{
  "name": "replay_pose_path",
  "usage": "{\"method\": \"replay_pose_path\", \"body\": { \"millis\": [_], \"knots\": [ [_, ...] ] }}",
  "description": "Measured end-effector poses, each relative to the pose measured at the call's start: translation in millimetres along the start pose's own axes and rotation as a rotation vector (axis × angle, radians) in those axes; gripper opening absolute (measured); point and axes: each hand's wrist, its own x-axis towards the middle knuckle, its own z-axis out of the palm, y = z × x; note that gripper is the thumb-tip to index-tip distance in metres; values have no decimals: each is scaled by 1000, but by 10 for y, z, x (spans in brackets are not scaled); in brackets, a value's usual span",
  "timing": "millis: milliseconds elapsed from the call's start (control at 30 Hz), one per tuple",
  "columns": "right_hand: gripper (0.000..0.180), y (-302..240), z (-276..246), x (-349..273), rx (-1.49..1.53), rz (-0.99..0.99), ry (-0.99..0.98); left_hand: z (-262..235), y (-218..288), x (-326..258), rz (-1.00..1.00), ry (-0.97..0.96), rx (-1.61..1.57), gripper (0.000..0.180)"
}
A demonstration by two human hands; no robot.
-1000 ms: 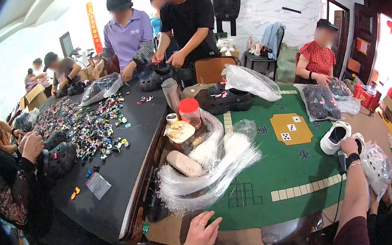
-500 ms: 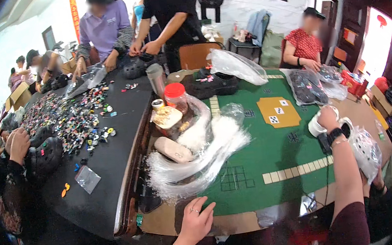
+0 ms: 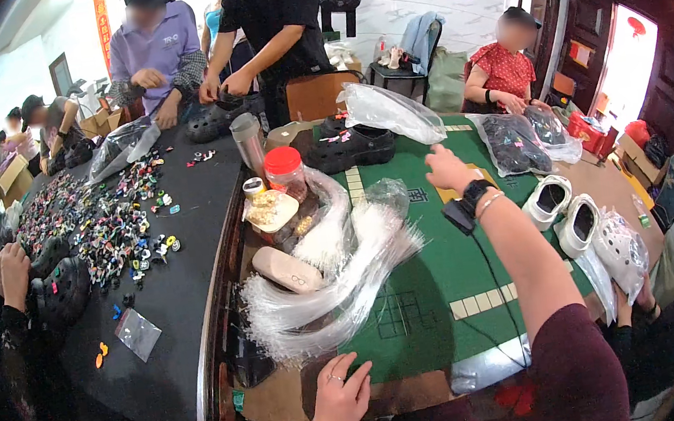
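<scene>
Right hand (image 3: pixel 447 169) reaches, grip spread and empty, toward clear bag (image 3: pixel 389 110); left hand (image 3: pixel 340 399) rests open on table edge (image 3: pixel 275 396).

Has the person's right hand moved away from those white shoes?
Yes. The right hand has left the white shoes and now reaches forward-left over the green table, toward the black shoe.

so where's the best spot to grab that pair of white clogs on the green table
Probably from above: both white clogs lie sole down, side by side, with their openings facing up and nothing over them. Two fingers could hook into the openings and pinch the adjoining inner walls, lifting both together. The right hand hovers to their left; the bagged shoe crowds their right side, so coming in from there looks awkward.
</scene>
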Motion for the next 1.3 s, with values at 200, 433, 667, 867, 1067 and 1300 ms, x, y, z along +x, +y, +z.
{"method": "replay_pose_path", "body": {
  "millis": [200,433,667,867,1067,1300],
  "knots": [
    [35,-573,227,730,95,-115,7,-56,-31,65,-15,-1,-36,29],
    [31,-805,552,1252,99,-103,-28,-74,-25,58,-29,-46,-81,31],
    [19,-677,751,1280,-42,-144,217,-78,-3,62,-26,-26,-87,32],
    [23,-494,716,962,-94,-142,263,-70,20,63,12,15,-76,27],
    [31,-584,621,805,-36,-49,124,-80,34,26,46,26,-28,26],
    [45,-922,585,937,94,-25,78,-25,-7,-1,37,72,-57,25]
  ]
}}
